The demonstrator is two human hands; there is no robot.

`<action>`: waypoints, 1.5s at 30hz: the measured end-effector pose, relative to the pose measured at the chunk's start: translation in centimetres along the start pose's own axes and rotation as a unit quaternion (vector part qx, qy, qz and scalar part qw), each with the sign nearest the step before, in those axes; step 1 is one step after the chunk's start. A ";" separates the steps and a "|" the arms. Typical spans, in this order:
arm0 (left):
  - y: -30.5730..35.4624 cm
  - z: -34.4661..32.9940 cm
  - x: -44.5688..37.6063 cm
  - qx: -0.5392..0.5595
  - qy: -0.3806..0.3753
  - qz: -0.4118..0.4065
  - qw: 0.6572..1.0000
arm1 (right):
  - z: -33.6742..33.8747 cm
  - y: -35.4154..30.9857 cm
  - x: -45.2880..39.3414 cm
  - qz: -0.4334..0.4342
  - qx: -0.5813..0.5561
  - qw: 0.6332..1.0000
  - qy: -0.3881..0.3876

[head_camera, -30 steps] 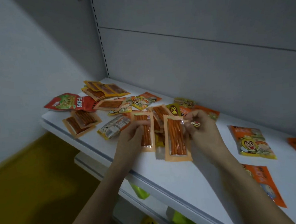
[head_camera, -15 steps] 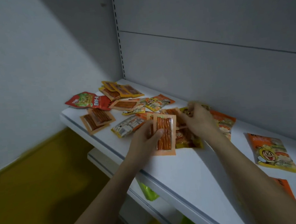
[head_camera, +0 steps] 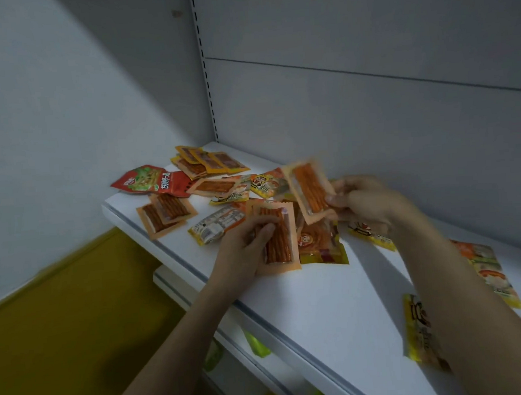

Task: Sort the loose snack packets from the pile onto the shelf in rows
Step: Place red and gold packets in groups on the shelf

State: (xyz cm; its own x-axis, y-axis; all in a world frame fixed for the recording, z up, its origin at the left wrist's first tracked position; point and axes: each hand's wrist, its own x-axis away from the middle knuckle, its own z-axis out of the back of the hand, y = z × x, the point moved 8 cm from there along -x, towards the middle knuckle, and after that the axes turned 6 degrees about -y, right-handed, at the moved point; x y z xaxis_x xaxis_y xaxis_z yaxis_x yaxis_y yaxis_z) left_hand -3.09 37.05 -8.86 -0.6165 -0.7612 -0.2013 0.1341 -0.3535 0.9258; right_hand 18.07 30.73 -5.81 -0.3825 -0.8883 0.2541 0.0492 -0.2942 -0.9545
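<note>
A pile of loose snack packets [head_camera: 221, 187] lies at the left end of the white shelf [head_camera: 329, 313]. My left hand [head_camera: 241, 251] grips an orange packet of spicy sticks [head_camera: 279, 239], held just above the shelf's front part. Over the pile, my right hand [head_camera: 367, 200] pinches another orange stick packet [head_camera: 309, 187] by its lower edge and holds it tilted. Beneath both hands lies a yellow-orange cartoon packet [head_camera: 321, 245].
A red and green packet [head_camera: 150, 182] lies at the far left corner. Two stick packets [head_camera: 164, 213] rest near the left front edge. More cartoon packets [head_camera: 489, 270] [head_camera: 419, 331] lie right of my right arm. A lower shelf [head_camera: 232, 338] holds green items.
My right hand has lifted an orange stick packet out of the pile and raised it. My left hand keeps its packet in about the same place. The camera has panned left.
</note>
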 end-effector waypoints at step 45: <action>3.8 1.6 -1.2 0.205 -0.110 0.029 0.972 | -1.4 0.0 9.8 0.102 -0.134 0.976 0.137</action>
State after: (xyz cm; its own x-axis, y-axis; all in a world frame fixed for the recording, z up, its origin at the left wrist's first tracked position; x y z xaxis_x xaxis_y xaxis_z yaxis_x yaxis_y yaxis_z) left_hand -3.10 37.51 -4.58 -0.7736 -0.6234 -0.1137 -0.1190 -0.0333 0.9923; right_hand 13.05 22.50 -3.55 -0.6243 -0.7803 0.0372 -0.0782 0.0151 -0.9968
